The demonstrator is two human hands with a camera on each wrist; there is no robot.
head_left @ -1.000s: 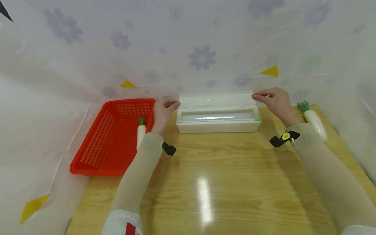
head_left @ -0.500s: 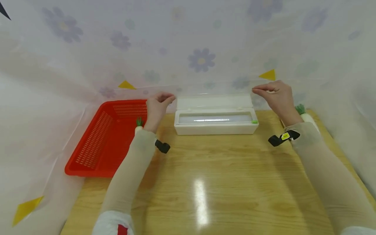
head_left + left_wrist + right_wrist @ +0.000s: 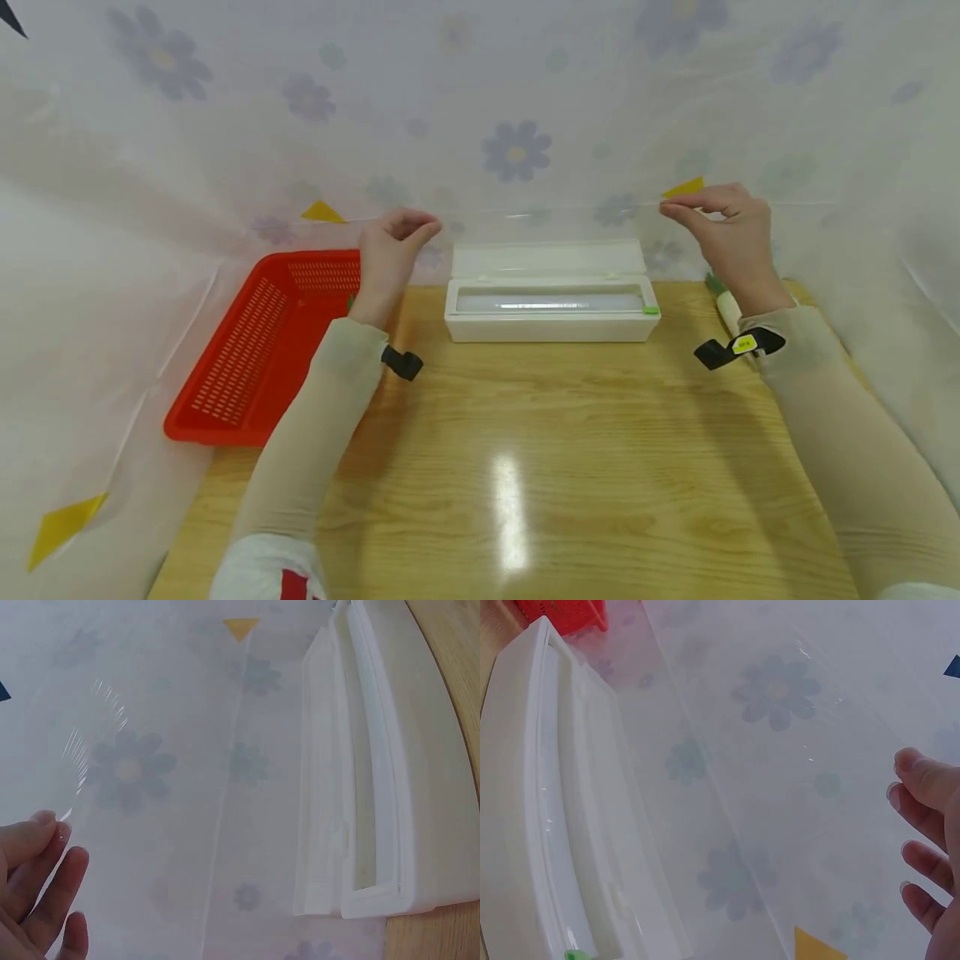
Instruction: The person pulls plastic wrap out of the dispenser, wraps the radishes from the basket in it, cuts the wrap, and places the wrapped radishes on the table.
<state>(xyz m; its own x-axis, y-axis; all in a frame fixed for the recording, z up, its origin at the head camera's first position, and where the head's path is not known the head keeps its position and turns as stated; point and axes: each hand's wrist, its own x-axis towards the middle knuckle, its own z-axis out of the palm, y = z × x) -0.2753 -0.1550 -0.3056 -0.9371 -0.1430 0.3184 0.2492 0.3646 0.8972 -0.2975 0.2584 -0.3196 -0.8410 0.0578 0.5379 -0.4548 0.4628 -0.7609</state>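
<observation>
Both my hands are raised on either side of a white cling film dispenser (image 3: pixel 551 328), holding a sheet of clear cling film (image 3: pixel 75 754) that shows mainly by its glints. Thumb and fingertips of my left hand (image 3: pixel 385 262) pinch one corner of it. On the other side my right hand (image 3: pixel 738 237) pinches the film between thumb and forefinger, higher than the left. The dispenser's lid (image 3: pixel 547 258) stands open against the wall, and the film roll (image 3: pixel 551 302) lies inside. A green slider (image 3: pixel 650 310) sits at the front rim's right end.
A red plastic basket (image 3: pixel 258 433) stands at the left, partly behind my left arm, with green leaf tips (image 3: pixel 351 302) showing in it. A white radish (image 3: pixel 727 310) lies at the right, mostly hidden by my right wrist. A flowered sheet (image 3: pixel 517 83) hangs behind the wooden table (image 3: pixel 600 467).
Both hands have risen from beside the dispenser's lid and moved slightly apart, drawing the film upward. The dispenser and basket remain in place on the table.
</observation>
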